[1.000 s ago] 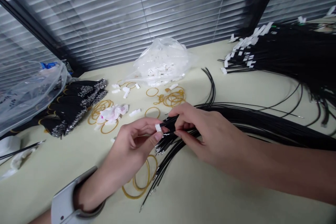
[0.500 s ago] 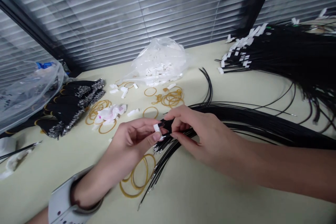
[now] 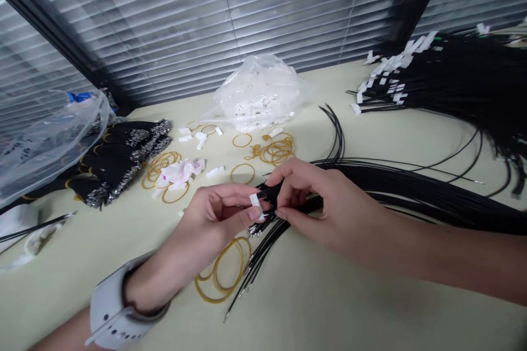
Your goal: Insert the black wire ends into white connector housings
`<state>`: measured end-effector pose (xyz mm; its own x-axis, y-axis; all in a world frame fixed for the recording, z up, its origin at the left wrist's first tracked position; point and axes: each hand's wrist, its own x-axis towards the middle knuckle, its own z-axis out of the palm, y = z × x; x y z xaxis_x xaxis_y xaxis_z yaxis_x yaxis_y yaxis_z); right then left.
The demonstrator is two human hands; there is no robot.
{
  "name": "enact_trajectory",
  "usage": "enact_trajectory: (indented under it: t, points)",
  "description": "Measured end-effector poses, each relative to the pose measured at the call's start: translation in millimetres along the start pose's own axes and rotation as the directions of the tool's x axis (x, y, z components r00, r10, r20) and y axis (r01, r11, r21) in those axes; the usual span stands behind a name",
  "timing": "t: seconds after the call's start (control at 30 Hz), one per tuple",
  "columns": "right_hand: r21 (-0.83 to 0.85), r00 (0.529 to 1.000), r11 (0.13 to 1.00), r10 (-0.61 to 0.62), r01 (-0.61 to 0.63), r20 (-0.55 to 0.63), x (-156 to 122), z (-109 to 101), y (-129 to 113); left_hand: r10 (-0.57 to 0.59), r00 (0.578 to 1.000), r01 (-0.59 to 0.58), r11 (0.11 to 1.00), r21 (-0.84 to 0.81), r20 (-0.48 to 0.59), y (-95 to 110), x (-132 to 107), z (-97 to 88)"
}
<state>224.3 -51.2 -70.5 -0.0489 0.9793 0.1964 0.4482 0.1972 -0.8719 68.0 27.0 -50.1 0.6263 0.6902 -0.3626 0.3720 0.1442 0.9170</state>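
Between the thumb and fingers of my left hand [image 3: 220, 216] is a small white connector housing [image 3: 256, 205]. My right hand [image 3: 323, 200] pinches a thin black wire [image 3: 269, 211] close to its end, right beside the housing. Whether the wire tip sits inside the housing I cannot tell. Under and behind my right hand runs a thick bundle of black wires [image 3: 382, 181]. More wires with bare metal terminals [image 3: 253, 228] fan out below my fingers toward the front.
A clear bag of white housings [image 3: 263, 93] stands at the back. Rubber bands [image 3: 280, 149] and loose housings [image 3: 216, 171] lie around. At left are banded wires with metal terminals [image 3: 135, 148]; at right, a large pile of wires with white ends [image 3: 461, 77]. Window blinds stand behind.
The whole scene has shifted slightly to the right in view as the camera moved. Both hands keep their grips, with the right fingertips a little farther from the housing.
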Motion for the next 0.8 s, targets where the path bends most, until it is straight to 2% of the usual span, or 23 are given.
enact_trajectory:
  t: [0.1, 0.2, 0.33, 0.47, 0.63, 0.8]
  points:
    - [-0.034, 1.0, 0.999, -0.003, 0.002, -0.023, -1, 4, 0, -0.008, 1.0, 0.008, 1.0, 0.001, 0.001, -1, 0, 0.9]
    - [-0.023, 0.999, 1.0, -0.018, 0.017, -0.045, -1, 8, 1, -0.031, 0.998, 0.03, 0.999, -0.032, -0.054, -2, 0, 2.6]
    - [-0.073, 0.997, 0.997, -0.037, 0.032, -0.073, -1, 12, 1, -0.037, 0.999, 0.037, 0.999, -0.005, -0.039, 0, -2, 5.5]
    - [-0.114, 0.993, 0.989, -0.1, 0.092, -0.069, -1, 13, 2, -0.053, 0.997, 0.054, 0.998, 0.019, -0.049, 1, -3, 5.5]
    - [-0.16, 0.978, 0.97, -0.199, 0.186, -0.071, -1, 13, 1, -0.055, 0.998, 0.052, 0.997, -0.065, -0.037, -1, -2, 3.2]
    - [-0.167, 0.968, 0.962, -0.233, 0.216, -0.092, -3, 16, 0, -0.034, 0.999, 0.032, 0.998, -0.063, -0.029, 1, -2, 6.2]
